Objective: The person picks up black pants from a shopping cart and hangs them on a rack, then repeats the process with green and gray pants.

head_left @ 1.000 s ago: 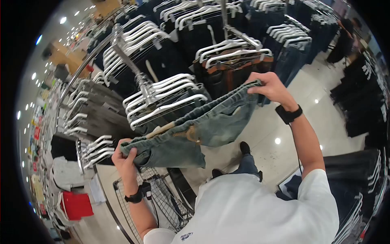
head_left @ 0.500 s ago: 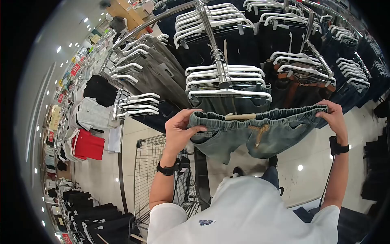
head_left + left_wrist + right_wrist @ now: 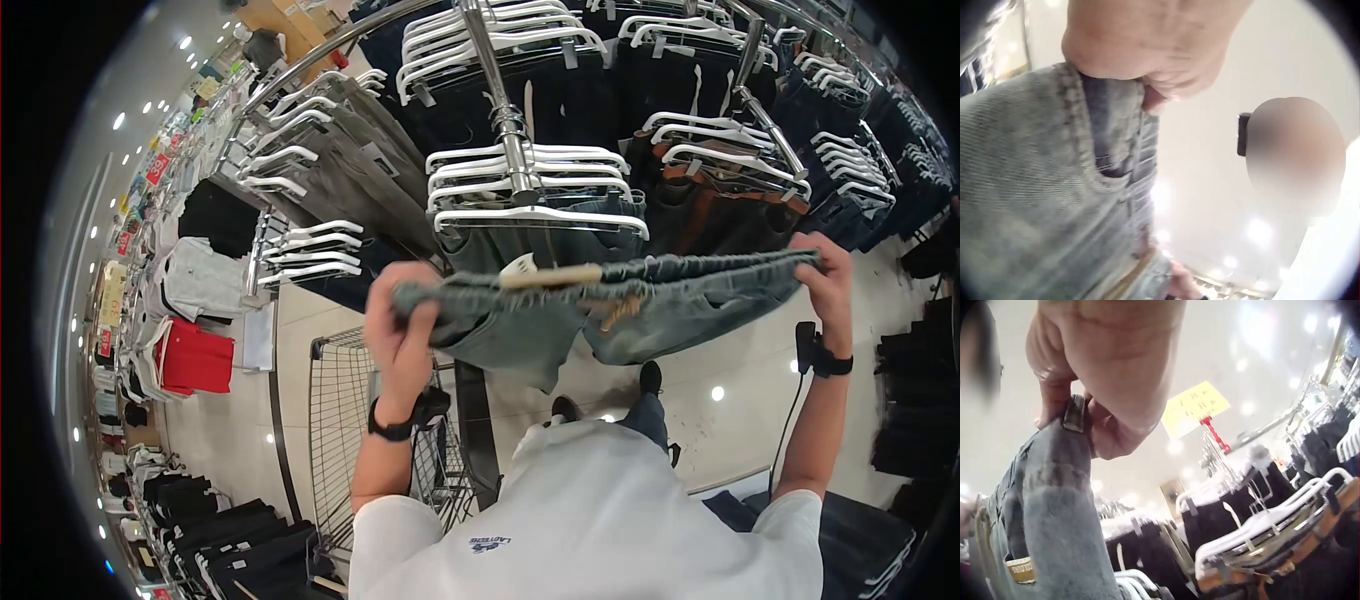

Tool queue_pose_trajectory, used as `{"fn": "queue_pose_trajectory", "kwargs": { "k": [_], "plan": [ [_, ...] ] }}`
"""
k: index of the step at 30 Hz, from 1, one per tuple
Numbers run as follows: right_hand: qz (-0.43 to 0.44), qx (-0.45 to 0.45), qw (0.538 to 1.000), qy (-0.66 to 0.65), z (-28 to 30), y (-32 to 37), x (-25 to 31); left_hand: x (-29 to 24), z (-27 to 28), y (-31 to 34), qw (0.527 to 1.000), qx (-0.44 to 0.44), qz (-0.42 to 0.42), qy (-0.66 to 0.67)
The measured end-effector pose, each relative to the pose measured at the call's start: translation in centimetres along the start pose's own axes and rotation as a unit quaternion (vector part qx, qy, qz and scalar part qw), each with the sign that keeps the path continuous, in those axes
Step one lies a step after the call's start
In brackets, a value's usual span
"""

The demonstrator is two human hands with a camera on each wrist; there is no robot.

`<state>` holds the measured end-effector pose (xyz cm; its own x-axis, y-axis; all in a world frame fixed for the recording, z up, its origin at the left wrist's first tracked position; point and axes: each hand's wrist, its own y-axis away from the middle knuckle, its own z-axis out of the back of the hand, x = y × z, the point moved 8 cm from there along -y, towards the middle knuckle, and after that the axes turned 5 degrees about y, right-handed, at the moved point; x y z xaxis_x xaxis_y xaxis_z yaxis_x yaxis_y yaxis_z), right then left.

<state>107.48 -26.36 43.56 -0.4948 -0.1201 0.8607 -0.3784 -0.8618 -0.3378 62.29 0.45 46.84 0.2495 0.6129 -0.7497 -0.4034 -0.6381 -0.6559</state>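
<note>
A pair of faded blue-green denim shorts (image 3: 520,340) with an elastic waistband is stretched between both hands in front of the body. My left hand (image 3: 400,320) grips one end of the waistband, thumb on the near side. At the opposite end, my right hand (image 3: 826,288) pinches the waistband near a belt loop, seen closely in the right wrist view. A tan drawstring (image 3: 622,314) hangs at the front middle, and a pale tan strip (image 3: 550,276) lies along the back waist. The left wrist view shows a front pocket (image 3: 1110,156) just below the left hand.
Just beyond the shorts, white hangers (image 3: 540,218) with jeans hang on a chrome rail (image 3: 490,80). A wire shopping cart (image 3: 335,400) stands at the left, with folded dark trousers (image 3: 230,540) on a rack lower left. Brown-belted trousers (image 3: 740,195) hang at the right.
The head view has swung, so the racks sit differently. The shorts have come to a more level position. Since half a second ago, the hands have spread wider and the waist opening looks narrower.
</note>
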Motion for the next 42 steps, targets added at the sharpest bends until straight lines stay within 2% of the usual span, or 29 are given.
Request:
{"fn": "queue_pose_trajectory", "kwargs": {
  "k": [1, 2, 4, 6, 7, 10, 12, 14, 16, 18, 19, 20, 22, 23, 25, 26, 28, 30, 32, 34, 37, 41, 42],
  "plan": [
    [0.036, -0.038, 0.998, -0.031, 0.9, 0.6, 1.6, -1.6, 0.2, 0.0, 0.998, 0.010, -0.054, 0.019],
    [0.072, -0.028, 0.992, -0.105, 1.9, 1.3, 2.1, -3.2, 0.7, 0.2, 0.993, 0.020, -0.107, 0.039],
    [0.040, -0.080, 0.995, -0.048, 2.1, 1.7, 2.9, -2.6, 1.2, 0.0, 0.998, 0.014, -0.052, 0.011],
    [-0.051, -0.041, 0.998, 0.024, 0.6, 0.6, 0.7, -0.4, 1.3, -1.3, 0.997, 0.023, 0.009, -0.072],
    [-0.054, -0.022, 0.998, 0.040, 0.3, 0.0, -0.2, 1.2, 0.8, -1.4, 0.996, 0.022, 0.059, -0.056],
    [-0.070, 0.004, 0.996, 0.064, 0.2, -0.4, -1.7, 3.6, -0.6, -1.1, 0.992, 0.064, 0.103, -0.029],
    [-0.114, 0.001, 0.993, 0.042, -0.3, -0.1, -2.7, 3.6, -1.6, -1.6, 0.992, 0.045, 0.121, 0.001],
    [-0.135, 0.049, 0.986, 0.089, -0.7, 0.1, -3.1, 2.8, -3.5, -3.1, 0.994, 0.043, 0.094, 0.020],
    [-0.147, 0.116, 0.968, 0.165, -1.1, 0.6, -4.1, 1.8, -5.8, -4.1, 0.993, 0.061, 0.104, 0.011],
    [-0.144, 0.119, 0.921, 0.341, 0.1, 1.9, -5.4, 0.6, -8.4, -4.9, 0.992, 0.109, 0.059, 0.025],
    [-0.073, 0.065, 0.928, 0.360, -0.8, 2.0, -2.2, 0.4, -9.7, -4.9, 0.986, 0.150, 0.079, -0.004],
    [-0.001, 0.008, 0.928, 0.373, -2.8, 1.6, 1.7, -0.8, -11.0, -5.4, 0.986, 0.167, 0.013, 0.013],
    [0.067, -0.030, 0.971, 0.226, -8.8, -0.1, 8.4, -1.0, -13.5, -5.5, 0.973, 0.223, 0.045, 0.027],
    [0.096, -0.024, 0.976, 0.193, -12.3, -0.7, 9.9, -0.8, -14.4, -5.4, 0.971, 0.230, 0.050, 0.034],
    [0.084, 0.000, 0.993, 0.079, -18.1, -1.6, 9.4, -0.8, -15.8, -5.4, 0.965, 0.251, 0.053, 0.046],
    [0.045, 0.022, 0.999, -0.004, -20.8, -1.4, 7.1, -0.8, -15.6, -5.5, 0.968, 0.243, 0.044, 0.032],
    [0.016, -0.064, 0.994, -0.087, -23.4, -0.9, 3.5, -0.6, -14.5, -5.5, 0.974, 0.223, 0.026, 0.003],
    [0.087, -0.109, 0.990, -0.024, -24.5, -0.4, 4.5, 0.6, -12.8, -5.1, 0.974, 0.212, 0.074, -0.016],
    [0.145, -0.061, 0.988, -0.002, -26.1, -0.1, 6.2, 1.9, -10.9, -4.0, 0.972, 0.195, 0.134, -0.015],
    [0.153, 0.016, 0.988, -0.004, -27.5, -0.4, 6.4, 2.7, -9.0, -2.6, 0.969, 0.187, 0.161, -0.010],
    [0.116, 0.105, 0.987, -0.033, -28.9, -0.9, 6.2, 3.6, -6.2, 0.3, 0.963, 0.172, 0.206, 0.035],
    [0.128, 0.144, 0.981, -0.038, -31.0, -0.9, 5.9, 4.0, -4.3, 4.6, 0.967, 0.127, 0.211, 0.065],
    [0.123, 0.163, 0.979, -0.020, -31.6, -0.8, 5.9, 5.3, -3.9, 6.1, 0.959, 0.135, 0.242, 0.061]
  ]
}}
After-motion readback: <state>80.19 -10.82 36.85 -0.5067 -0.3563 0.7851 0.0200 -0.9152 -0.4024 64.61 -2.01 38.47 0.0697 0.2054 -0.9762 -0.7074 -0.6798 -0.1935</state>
